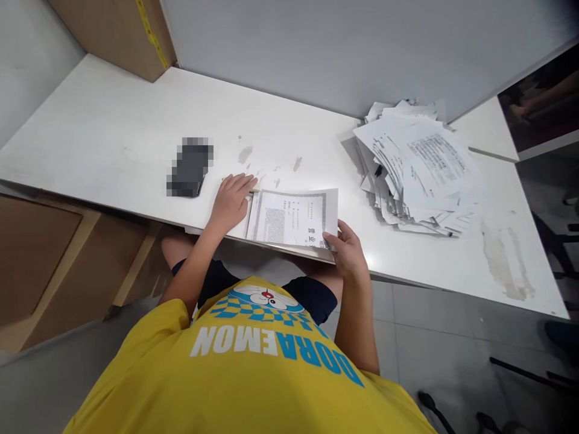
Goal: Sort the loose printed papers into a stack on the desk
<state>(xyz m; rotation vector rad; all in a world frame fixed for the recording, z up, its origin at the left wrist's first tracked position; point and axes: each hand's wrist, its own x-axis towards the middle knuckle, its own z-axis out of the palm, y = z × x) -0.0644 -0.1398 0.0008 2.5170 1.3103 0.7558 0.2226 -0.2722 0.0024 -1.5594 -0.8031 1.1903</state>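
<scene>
A printed sheet (292,218) with a patterned border lies at the front edge of the white desk, its text turned sideways. Along its right edge, my right hand (349,252) pinches the paper, thumb on top and fingers beneath. My left hand (231,202) rests palm down just left of the sheet, its fingers stretched out. A pale strip or edge shows under those fingertips; what it belongs to is partly hidden by the hand. Left of that hand lies a dark flat object (190,172), blurred by pixelation.
A messy, tall pile of printed papers (418,166) stands on the right of the white desk (113,132). A brown box or panel (117,36) with yellow tape is at the back left. A grey partition (316,54) closes off the back. Brown boards (67,259) stand below left.
</scene>
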